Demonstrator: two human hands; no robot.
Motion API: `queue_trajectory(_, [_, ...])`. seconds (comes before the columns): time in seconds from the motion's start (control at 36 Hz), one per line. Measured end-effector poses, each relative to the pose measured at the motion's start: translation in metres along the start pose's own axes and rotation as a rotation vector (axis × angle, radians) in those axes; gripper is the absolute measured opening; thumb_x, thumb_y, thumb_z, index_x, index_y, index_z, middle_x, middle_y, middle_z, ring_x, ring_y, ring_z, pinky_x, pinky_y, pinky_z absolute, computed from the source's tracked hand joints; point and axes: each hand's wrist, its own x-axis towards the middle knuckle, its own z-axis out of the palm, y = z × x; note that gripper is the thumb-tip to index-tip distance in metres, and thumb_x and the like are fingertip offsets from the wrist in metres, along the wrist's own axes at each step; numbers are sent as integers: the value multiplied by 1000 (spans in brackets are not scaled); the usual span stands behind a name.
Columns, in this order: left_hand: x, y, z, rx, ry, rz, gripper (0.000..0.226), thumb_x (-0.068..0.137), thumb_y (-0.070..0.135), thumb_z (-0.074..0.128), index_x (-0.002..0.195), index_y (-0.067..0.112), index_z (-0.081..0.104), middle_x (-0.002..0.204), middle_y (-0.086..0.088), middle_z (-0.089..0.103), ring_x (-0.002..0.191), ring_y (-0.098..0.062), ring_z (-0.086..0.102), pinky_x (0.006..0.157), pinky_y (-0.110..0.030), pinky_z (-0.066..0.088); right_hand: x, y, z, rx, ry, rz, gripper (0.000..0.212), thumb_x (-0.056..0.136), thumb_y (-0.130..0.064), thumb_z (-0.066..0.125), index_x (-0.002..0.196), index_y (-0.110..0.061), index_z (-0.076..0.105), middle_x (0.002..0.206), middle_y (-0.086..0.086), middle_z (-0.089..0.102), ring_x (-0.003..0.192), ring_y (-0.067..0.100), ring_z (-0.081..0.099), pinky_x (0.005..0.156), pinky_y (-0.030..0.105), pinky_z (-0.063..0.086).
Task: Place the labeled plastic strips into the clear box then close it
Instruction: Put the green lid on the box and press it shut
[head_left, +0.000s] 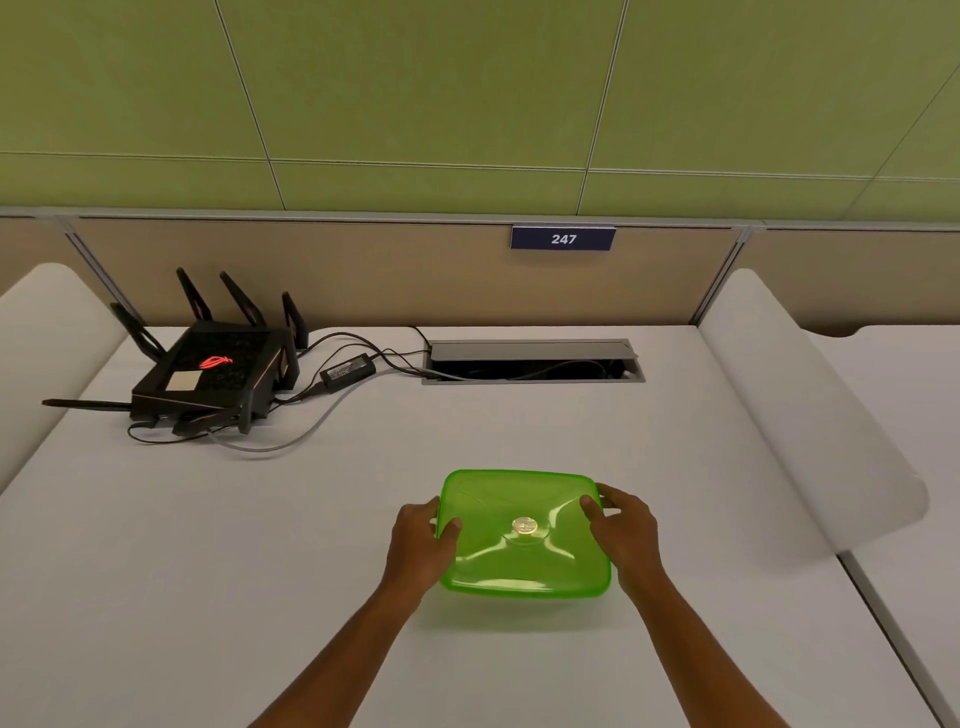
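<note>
Left hand (420, 540) clasps the left side of the green lid (524, 535), thumb lying over the rim and fingers curled down around the edge; right hand (626, 530) mirrors it on the right side, thumb on the lid top, fingers wrapped behind the far right corner; both hands closed on the lid's edges. The lid sits on the clear box, whose walls are hidden beneath it; the labelled strips cannot be seen, and whether they lie inside cannot be told. Lid: translucent green plastic, glossy, a rounded square with moulded ridges running from a central disc (524, 526) to the corners. It rests near the front middle of the white table (260, 545), which is matt and smooth, with bare surface on every side of the box. Well apart at the far left stands a black router (213, 374) with angular antennas and a red glowing mark; its cables (291, 436) and a power brick (348, 368) trail toward an open cable hatch (532, 361) at the back edge. A curved white divider (810, 415) bounds the right side; a beige partition behind carries a blue plate (563, 238) reading 247.
</note>
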Motion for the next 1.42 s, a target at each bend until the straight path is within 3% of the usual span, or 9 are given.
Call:
queue_trajectory(0.25, [30,13,6,-213,57,-104,36,100,30,59,131,14,69,111,-8,73,103,-28,68,90,-36,53,7,-8,9,67,58,-29,19,97,-29,63,101,-20,79,83,-11,70,89,20,67,87,36,50])
queue_trajectory(0.36, [33,18,9,-318,86,-99,21,102,28,58,111,21,76,88,0,65,84,-25,61,83,-36,52,7,-12,9,90,81,-10,19,97,-28,64,97,-19,81,76,-18,65,86,18,65,86,34,49])
queue_trajectory(0.5, [35,22,14,-323,145,-107,27,100,28,61,76,38,67,78,-1,62,72,-21,55,75,-35,51,11,-10,13,80,113,38,21,96,-29,65,97,-16,81,86,1,72,90,20,64,89,37,50])
queue_trajectory(0.56, [35,21,16,-312,153,-122,30,99,29,61,70,26,68,71,-2,57,67,-22,49,66,-34,46,11,-9,16,90,128,59,21,95,-28,66,95,-13,81,85,1,69,90,22,63,88,37,49])
queue_trajectory(0.69, [39,21,18,-285,185,-175,31,97,27,62,72,11,71,68,-5,57,67,-23,48,64,-34,44,12,-5,20,94,147,70,21,95,-30,66,92,-14,80,86,-2,66,90,21,62,84,34,46])
queue_trajectory(0.78, [40,26,16,-258,207,-209,33,96,26,64,64,25,69,72,-7,62,72,-26,54,76,-40,53,12,-5,20,113,150,73,20,95,-28,67,91,-14,79,83,-5,64,88,20,61,79,31,43])
queue_trajectory(0.92, [43,32,14,-183,208,-214,36,98,26,63,84,-4,77,76,-22,70,78,-33,62,81,-40,52,12,-3,21,120,156,73,19,95,-30,67,92,-15,79,87,-4,66,89,19,62,81,31,43])
queue_trajectory(1.06, [46,34,15,-174,218,-256,34,96,28,65,89,-1,80,84,-24,75,88,-38,68,83,-40,54,13,-3,23,119,159,73,20,94,-32,67,93,-15,79,90,-2,67,90,19,63,82,32,46])
queue_trajectory(1.42, [40,43,15,-238,258,-332,35,92,25,68,77,-5,75,75,-25,71,80,-37,66,77,-39,52,7,-10,22,107,167,94,24,96,-32,66,97,-11,78,92,-1,66,89,18,60,78,25,37])
